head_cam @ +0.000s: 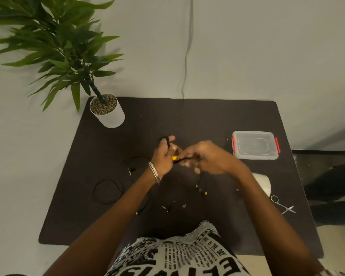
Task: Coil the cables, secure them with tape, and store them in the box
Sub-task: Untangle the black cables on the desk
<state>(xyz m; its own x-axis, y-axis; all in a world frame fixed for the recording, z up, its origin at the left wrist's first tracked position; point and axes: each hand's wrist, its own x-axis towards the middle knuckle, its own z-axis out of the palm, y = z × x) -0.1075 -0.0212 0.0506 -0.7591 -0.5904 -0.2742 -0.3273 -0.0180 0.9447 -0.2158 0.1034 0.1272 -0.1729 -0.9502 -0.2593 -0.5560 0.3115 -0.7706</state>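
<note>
My left hand [163, 156] grips a black cable with a yellow plug [175, 158] above the middle of the dark table [187, 120]; a loop of the cable sticks out above its fingers. My right hand [205, 158], blurred, pinches the same cable just right of the yellow plug. More black cables lie on the table: a loose loop [107, 191] at the left and yellow-tipped ends [201, 189] below my hands. The clear plastic box [255, 145] with red clips stands closed at the right. A white tape roll [262, 184] shows partly behind my right forearm.
A potted plant [107, 110] in a white pot stands on the table's far left corner. Small scissors [283, 205] lie near the right edge. A grey cord [186, 56] hangs down the wall behind the table.
</note>
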